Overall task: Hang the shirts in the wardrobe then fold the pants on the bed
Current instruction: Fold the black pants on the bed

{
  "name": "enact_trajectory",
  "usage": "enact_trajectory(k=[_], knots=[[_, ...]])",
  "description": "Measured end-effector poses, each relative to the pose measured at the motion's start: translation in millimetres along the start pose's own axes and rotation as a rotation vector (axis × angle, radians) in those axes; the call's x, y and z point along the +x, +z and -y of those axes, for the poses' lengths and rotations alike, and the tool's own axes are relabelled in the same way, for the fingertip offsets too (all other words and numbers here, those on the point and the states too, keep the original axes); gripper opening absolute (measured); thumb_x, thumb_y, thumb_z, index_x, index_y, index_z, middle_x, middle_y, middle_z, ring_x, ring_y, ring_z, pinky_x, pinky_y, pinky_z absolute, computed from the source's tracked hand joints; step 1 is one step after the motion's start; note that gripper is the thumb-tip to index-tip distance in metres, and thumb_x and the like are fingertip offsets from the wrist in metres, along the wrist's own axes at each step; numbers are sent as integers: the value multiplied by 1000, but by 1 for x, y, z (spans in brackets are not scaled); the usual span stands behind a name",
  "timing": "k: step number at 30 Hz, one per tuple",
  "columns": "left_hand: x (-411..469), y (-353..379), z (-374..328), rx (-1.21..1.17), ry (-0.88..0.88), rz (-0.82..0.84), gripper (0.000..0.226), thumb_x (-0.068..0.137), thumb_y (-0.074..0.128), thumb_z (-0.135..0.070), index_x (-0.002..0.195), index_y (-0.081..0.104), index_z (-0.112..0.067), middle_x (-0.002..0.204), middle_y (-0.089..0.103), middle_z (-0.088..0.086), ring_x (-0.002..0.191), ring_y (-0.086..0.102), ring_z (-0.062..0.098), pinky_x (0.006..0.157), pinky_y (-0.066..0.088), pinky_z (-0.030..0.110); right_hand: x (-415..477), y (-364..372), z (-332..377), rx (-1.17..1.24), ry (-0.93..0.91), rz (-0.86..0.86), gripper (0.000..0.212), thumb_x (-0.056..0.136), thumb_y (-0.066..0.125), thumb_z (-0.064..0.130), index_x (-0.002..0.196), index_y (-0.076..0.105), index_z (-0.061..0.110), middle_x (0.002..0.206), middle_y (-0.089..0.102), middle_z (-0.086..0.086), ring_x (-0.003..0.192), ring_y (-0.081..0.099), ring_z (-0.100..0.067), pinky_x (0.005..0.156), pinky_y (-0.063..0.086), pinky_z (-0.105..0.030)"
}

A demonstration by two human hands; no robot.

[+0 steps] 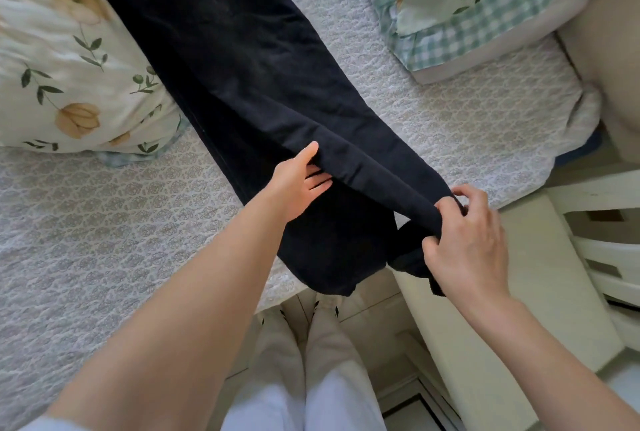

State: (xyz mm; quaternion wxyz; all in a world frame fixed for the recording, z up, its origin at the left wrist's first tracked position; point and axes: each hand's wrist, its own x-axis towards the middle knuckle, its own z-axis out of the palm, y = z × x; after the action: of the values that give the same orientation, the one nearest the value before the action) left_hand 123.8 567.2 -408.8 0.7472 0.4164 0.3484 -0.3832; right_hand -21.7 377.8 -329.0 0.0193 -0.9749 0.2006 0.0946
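The pants (242, 67) run off past the top edge.

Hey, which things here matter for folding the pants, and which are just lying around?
In use: long black cloth pants; left hand and right hand gripping them; pale quilted bed cover.
Lying about: cream floral bedding; green checked pillow.
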Motion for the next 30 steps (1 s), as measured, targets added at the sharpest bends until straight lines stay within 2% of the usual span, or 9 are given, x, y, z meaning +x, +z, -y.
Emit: enact_trajectory(k=[3,7,10,13,17,20,22,26,30], knots=[[8,23,-5,-9,53,-1,33,96,59,-7,129,55,-4,124,65,14,107,67,28,91,55,40,1,-13,-11,19,27,-10,29,66,74,2,91,61,5,132,51,-16,120,46,-42,90,45,-51],[7,28,-9,-1,63,49,30,97,52,1,127,55,-1,122,66,16,108,67,31,95,54,44,-11,-20,-22,110,-23,12,18,69,76,4,74,59,6,137,53,-19,141,31,-35,111,34,-51],[1,7,-7,63,45,34,28,97,51,1,125,57,-2,118,69,14,102,70,28,86,57,40,-34,-20,-11,132,-73,14,29,62,82,5,77,58,9,134,55,-15,137,38,-35,106,40,-51],[-3,-22,1,120,50,-101,25,97,50,2,118,60,-6,116,70,12,95,72,26,75,58,38,-62,1,13,127,-120,69,42,52,83,4,83,56,12,123,59,-9,113,56,-34,83,53,-45],[-2,-62,8,136,48,-302,22,98,49,1,114,60,-10,113,68,8,93,69,23,73,57,40,-101,54,37,47,-120,349,55,50,84,4,95,56,14,121,57,-10,87,59,-32,63,51,-39],[-5,-87,5,187,57,-373,24,100,47,-2,121,56,-9,112,66,7,97,66,22,74,55,39,-115,81,48,9,-226,625,54,80,71,22,128,46,17,145,35,-6,117,46,-32,89,46,-39],[-7,-101,5,273,56,-379,18,101,48,-5,116,56,-8,108,66,8,95,67,23,71,56,37,-104,89,48,121,-185,743,48,89,58,35,133,44,20,141,38,-2,123,41,-28,97,42,-38],[-8,-119,12,372,33,-326,18,99,51,-4,115,60,-6,112,70,11,97,71,27,75,58,38,-45,97,38,496,109,465,20,94,50,21,112,57,16,107,61,-4,101,58,-25,85,45,-32],[-6,-120,16,365,46,-292,17,100,47,-1,106,60,-10,112,69,10,100,69,26,74,57,35,21,109,30,607,303,337,29,92,47,4,119,56,11,111,60,-5,99,57,-21,83,40,-25]])
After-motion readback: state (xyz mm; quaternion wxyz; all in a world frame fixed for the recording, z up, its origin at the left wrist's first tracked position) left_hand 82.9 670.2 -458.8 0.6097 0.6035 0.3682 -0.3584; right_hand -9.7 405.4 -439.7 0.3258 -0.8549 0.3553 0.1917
